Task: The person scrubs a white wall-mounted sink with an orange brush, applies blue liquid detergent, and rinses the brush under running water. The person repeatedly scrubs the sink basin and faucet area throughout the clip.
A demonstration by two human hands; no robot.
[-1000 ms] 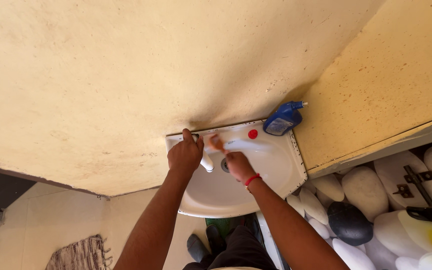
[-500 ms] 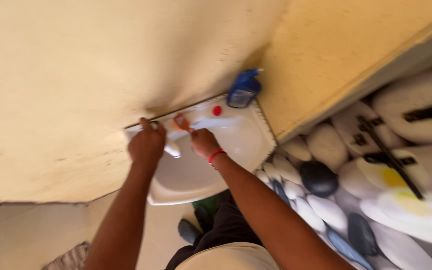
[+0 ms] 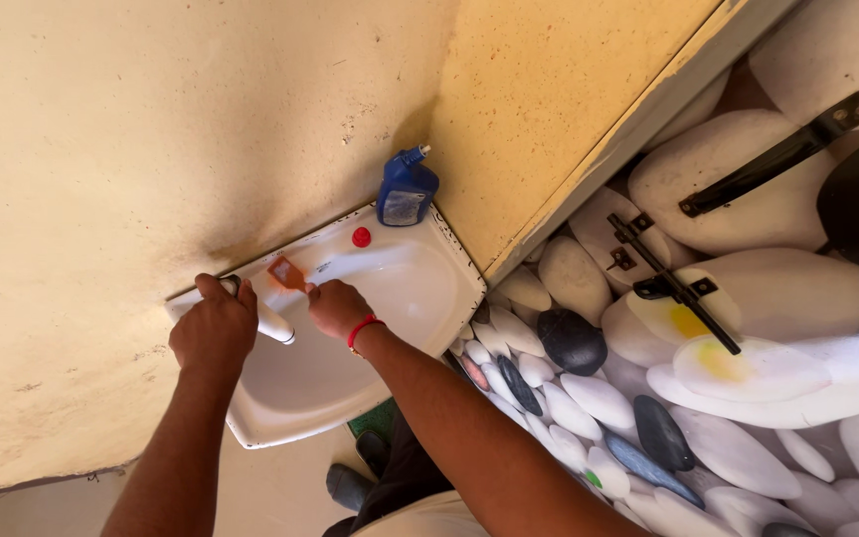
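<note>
Head cam, left hand (image 3: 213, 333) fingers wrapped round white tap (image 3: 272, 325), spout pointing over basin (image 3: 420, 288), right hand (image 3: 338, 308) pinching orange scrubber (image 3: 286, 272).

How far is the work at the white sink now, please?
Done: nothing can be judged finished; the sink basin looks white. In hand: the left hand grips the white tap, and the right hand holds an orange brush against the rim behind it. Left: the blue bottle and red cap stand untouched.
</note>
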